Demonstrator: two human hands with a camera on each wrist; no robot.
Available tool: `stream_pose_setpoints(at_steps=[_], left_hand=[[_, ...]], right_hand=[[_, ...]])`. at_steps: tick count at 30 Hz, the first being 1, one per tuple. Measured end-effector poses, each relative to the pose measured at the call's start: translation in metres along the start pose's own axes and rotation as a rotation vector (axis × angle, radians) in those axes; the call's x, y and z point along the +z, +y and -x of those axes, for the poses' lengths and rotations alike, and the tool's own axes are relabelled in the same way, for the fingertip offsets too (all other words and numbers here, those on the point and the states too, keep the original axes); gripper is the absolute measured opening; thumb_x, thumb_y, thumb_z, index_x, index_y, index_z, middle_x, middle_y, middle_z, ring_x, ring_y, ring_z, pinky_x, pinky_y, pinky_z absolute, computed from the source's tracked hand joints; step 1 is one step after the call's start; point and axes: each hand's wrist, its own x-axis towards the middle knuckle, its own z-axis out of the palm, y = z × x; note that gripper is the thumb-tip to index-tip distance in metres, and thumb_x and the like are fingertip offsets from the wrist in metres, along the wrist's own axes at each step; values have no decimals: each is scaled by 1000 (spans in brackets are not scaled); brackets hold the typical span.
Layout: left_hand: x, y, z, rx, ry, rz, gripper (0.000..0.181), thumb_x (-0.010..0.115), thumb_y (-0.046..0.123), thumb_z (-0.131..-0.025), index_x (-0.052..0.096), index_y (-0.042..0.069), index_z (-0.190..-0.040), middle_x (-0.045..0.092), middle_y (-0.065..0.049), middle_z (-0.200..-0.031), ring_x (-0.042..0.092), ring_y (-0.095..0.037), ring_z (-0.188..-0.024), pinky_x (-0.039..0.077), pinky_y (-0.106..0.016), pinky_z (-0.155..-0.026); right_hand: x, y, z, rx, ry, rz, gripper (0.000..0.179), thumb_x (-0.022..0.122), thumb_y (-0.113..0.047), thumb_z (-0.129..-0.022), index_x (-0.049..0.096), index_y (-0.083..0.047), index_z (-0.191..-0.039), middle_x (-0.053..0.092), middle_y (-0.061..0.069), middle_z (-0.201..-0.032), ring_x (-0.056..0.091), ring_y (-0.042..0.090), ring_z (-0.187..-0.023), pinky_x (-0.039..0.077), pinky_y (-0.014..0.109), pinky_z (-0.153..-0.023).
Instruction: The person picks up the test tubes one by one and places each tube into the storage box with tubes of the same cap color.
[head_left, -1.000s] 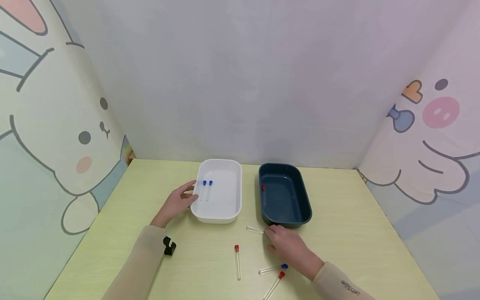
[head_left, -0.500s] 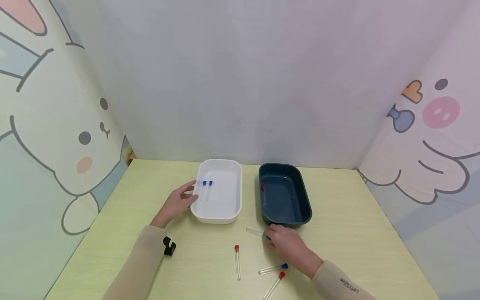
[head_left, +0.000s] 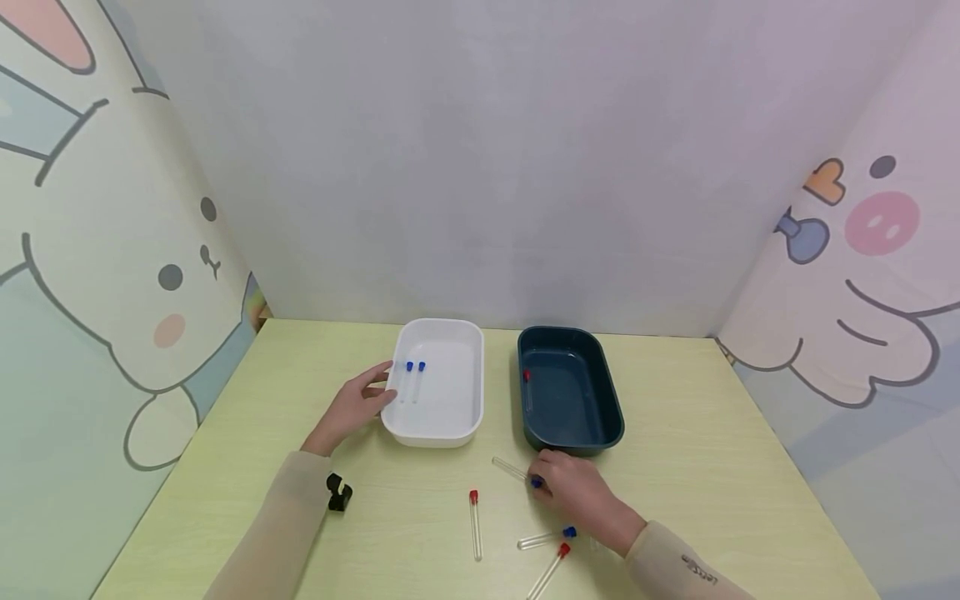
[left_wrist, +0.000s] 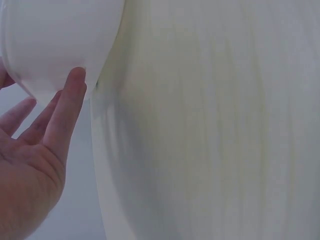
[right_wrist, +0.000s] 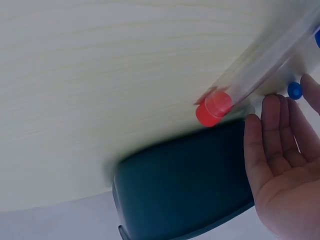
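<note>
I see the right hand [head_left: 576,493] just before the near end of the dark tray [head_left: 573,392]. Its thumb and fingers pinch a tube [head_left: 512,469] at the blue cap [head_left: 536,482]; the clear end points to the left and slightly away. Whether this tube touches the table [head_left: 675,467], I cannot tell. The left hand [head_left: 351,408] has its fingers spread and rather straight, and they touch the white tray [head_left: 453,383] at its left side. In this tray, two blue-capped tubes [head_left: 422,367] lie side by side. In the dark tray, a red-capped tube [head_left: 527,376] lies along the left wall. Nearer to me, I see a second blue-capped tube [head_left: 546,539] and two red-capped ones [head_left: 475,525] on the table. Beside the left sleeve [head_left: 273,517] is a black clip [head_left: 339,493].
</note>
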Motion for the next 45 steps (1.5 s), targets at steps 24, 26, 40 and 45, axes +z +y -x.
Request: stream_pose_setpoints(at_steps=[24,26,40,45], left_hand=[[0,-2,-2,-10,6,-25,65,62,21,-104,34,17,-162,45,-22,-158,59,-41,-133,64,-38,-92],[0,-3,-2,-9,6,-27,65,61,21,-104,33,17,-162,45,-22,-158,59,-41,-133,64,-38,-92],[-1,0,-1,-5,1,-14,64,61,21,-104,34,15,-162,45,-23,-157,59,-41,-134,64,-39,-93],[0,0,0,-5,-1,-8,64,61,20,-104,34,15,-162,44,-23,-158,58,-42,-134,64,-39,-93]], right_hand=[[-26,-10,-8,81,-51,-224,7,81,-18,-87,78,-14,-92,61,-9,-81,47,-1,-69,49,16,-62],[-33,-12,-9,77,-42,-252,8,81,-17,-88,78,-13,-94,62,-8,-82,48,-1,-70,50,16,-62],[-66,-7,-18,93,110,-313,9,81,-14,-87,77,-14,-95,66,-8,-90,59,4,-78,55,16,-69],[-73,-7,-22,144,95,-340,10,80,-17,-89,76,-17,-98,68,-8,-96,62,6,-83,59,19,-74]])
